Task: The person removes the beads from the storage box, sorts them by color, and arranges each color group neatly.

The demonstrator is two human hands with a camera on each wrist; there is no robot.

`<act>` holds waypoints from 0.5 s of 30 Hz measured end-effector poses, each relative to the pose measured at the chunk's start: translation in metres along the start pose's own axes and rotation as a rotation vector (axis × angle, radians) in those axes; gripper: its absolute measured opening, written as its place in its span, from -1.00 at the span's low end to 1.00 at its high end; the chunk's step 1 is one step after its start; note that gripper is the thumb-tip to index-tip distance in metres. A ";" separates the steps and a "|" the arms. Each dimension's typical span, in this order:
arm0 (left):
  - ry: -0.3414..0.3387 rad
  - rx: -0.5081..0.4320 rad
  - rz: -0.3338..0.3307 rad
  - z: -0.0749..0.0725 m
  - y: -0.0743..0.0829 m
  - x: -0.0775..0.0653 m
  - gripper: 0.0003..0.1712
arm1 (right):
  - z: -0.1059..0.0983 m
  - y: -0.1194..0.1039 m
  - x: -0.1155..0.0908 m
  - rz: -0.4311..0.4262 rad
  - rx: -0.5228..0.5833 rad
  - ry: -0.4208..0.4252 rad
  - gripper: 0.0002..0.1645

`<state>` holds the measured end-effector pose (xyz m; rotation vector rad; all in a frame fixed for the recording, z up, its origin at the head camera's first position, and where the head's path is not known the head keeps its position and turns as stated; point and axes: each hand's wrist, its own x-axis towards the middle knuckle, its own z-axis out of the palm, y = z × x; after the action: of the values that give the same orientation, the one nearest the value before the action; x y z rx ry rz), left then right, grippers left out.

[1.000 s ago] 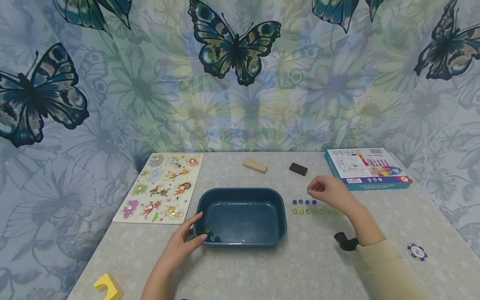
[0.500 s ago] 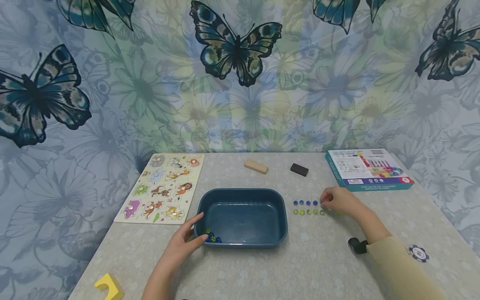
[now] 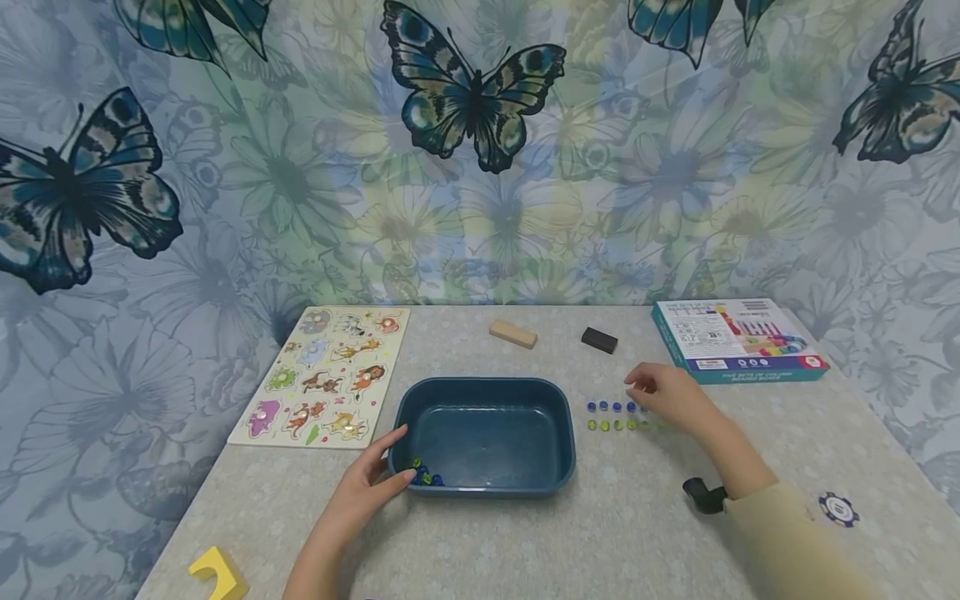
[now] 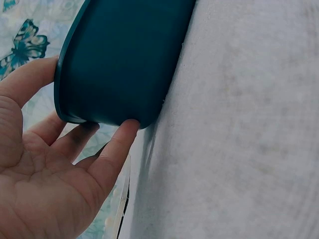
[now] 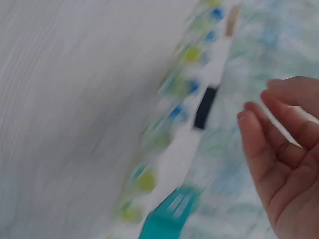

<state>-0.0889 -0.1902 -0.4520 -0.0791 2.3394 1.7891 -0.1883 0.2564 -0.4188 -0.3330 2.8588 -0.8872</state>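
My left hand [image 3: 367, 479] grips the left front corner of a dark blue plastic basin [image 3: 480, 490], thumb near the front rim and fingers along the side. Several blue and green marbles [image 3: 424, 477] lie in that corner of the basin. My right hand [image 3: 671, 398] hovers just above the right end of a row of blue marbles [image 3: 617, 407]; the right wrist view shows nothing between its bent fingers [image 5: 256, 134]. Nearer me runs a parallel row of yellow-green marbles [image 3: 605, 425], its right end partly hidden by the hand.
An animal picture board [image 3: 318, 375] lies left of the basin. At the back are a pale wooden block [image 3: 513, 333], a black block [image 3: 599, 339] and a game box [image 3: 742, 340]. A poker chip [image 3: 838, 508] lies at right, a yellow arched block [image 3: 218, 573] at front left.
My right hand has gone right and down to the end of the blue row, then lifted back left. A blue marble now lies there, out of its fingers. My left hand stays put.
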 end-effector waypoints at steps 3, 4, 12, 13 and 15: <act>0.002 0.000 -0.001 0.000 0.001 0.000 -0.25 | 0.006 -0.020 -0.002 -0.108 0.057 0.032 -0.77; 0.003 0.004 -0.002 0.000 0.001 0.000 -0.25 | 0.009 -0.029 -0.003 -0.141 0.074 0.030 -0.78; 0.001 -0.003 -0.003 0.000 0.001 0.000 -0.26 | 0.044 -0.092 -0.006 -0.383 0.160 -0.131 -0.71; 0.001 -0.002 -0.004 0.000 0.001 0.000 -0.26 | 0.051 -0.098 -0.006 -0.408 0.169 -0.160 -0.72; 0.001 -0.001 -0.008 0.000 0.001 0.000 -0.26 | 0.064 -0.108 -0.004 -0.444 0.191 -0.210 -0.73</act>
<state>-0.0894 -0.1904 -0.4514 -0.0893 2.3357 1.7878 -0.1538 0.1360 -0.4093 -0.9976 2.5193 -1.1070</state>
